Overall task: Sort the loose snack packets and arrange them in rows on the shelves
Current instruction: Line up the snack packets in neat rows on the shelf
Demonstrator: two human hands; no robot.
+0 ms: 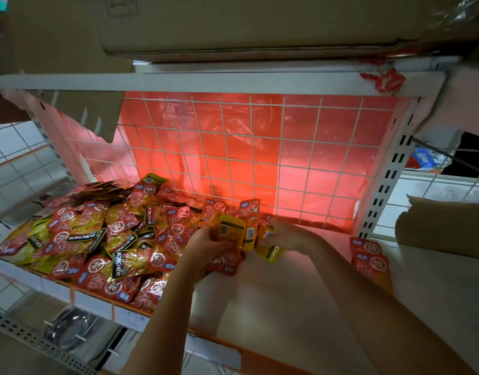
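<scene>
Left hand [208,239] clamped round an upright bunch of glossy yellow foil snack packets [233,231]; right hand [284,235] pinching that bunch's far side, presumably squaring a row. Left of the grip: loose heap of red and yellow packets [97,239]. Right of it: bare white shelf board [300,280], short row of red packets [369,255].

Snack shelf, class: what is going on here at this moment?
A person is sorting snack packets on a white shelf. Both hands are at the middle of the shelf: the left hand grips a yellow packet, and the right hand holds more yellow packets. A loose heap of red and yellow packets covers the left half of the shelf. Two red packets lie in a short line at the right edge. No full rows are laid yet.
</scene>
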